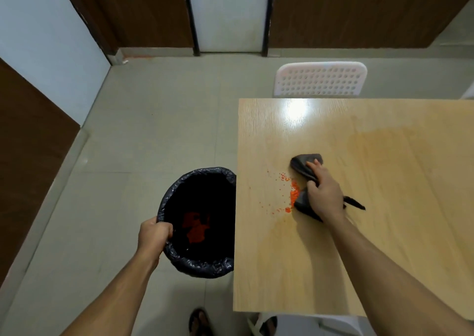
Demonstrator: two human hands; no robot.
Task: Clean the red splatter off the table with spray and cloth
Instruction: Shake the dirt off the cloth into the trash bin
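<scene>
The job looks well along but not finished. A heap of red splatter point(292, 194) lies on the table point(384, 246) near its left edge, with loose specks strewn out to the left of it toward that edge, and a broad damp-looking sheen spreads over the wood around and beyond it — so the surface has, by the look of it, been wetted and part-wiped. The right hand point(324, 197) presses down on a dark cloth point(304, 165), fingers curled over its bunched middle, with the cloth's near edge touching the red heap on its right side. The left hand point(154, 237) grips the near-left rim of a bin point(200, 266) lined with a black bag, held just beside the table's left edge and below the tabletop; red matter already lies in its bottom, which suggests some of the mess has gone in. The two hands are well apart, one each side of the table edge. What is left, as I judge it, is to sweep the remaining heap and specks over the edge into the bin and then wipe off the film. By count: one cloth, one bin, one table, one white perforated chair point(320, 79) at the far side, two hands — and no spray bottle in view.
</scene>
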